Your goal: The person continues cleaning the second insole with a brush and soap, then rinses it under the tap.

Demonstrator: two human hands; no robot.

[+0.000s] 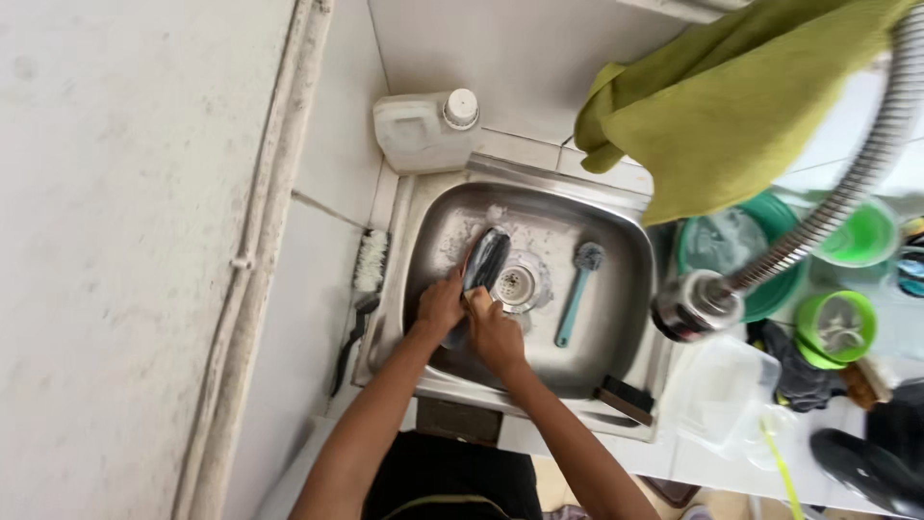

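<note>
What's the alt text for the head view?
Seen from above, both hands, left hand and right hand, grip a dark oblong object over a steel sink. A blue dish brush lies in the basin beside the drain; a green cloth hangs above.

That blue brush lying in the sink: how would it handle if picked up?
The brush looks light and stiff, a slim plastic handle with a round head. Lying in the wet sink, it is probably slippery. It lies flat, so rolling seems unlikely.
</note>
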